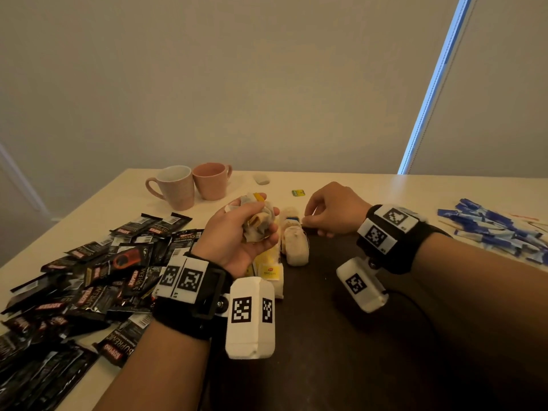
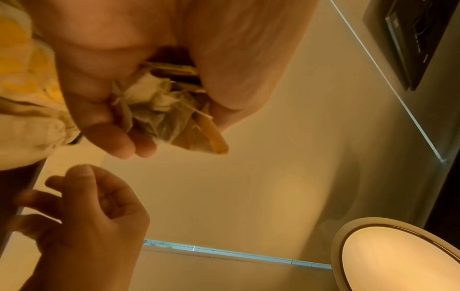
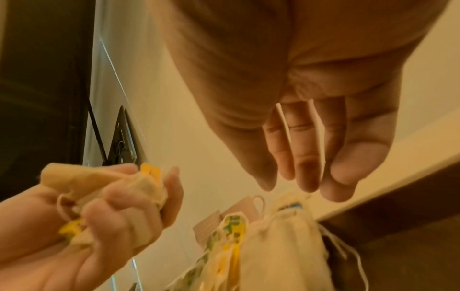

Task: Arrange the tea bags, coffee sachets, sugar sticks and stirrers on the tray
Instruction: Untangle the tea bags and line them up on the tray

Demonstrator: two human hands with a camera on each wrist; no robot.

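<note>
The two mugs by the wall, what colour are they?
Both mugs are pink; clearest in the head view.

We cannot read the yellow tags (image 1: 269, 271) beneath the left hand (image 1: 237, 235); the coffee sachets (image 1: 74, 292) run off the near left edge; the tray's (image 1: 341, 336) near side is cut off.

Plain wall (image 1: 237, 84), pale table (image 1: 370, 185)

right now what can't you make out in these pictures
- How many tea bags the left hand grips: crumpled together, fingers cover them in every view.
- Whether the right hand holds anything: head view shows only its back; its fingers look bare in the wrist view.
- Stirrers: too small, cut off by the head view's right edge.
</note>
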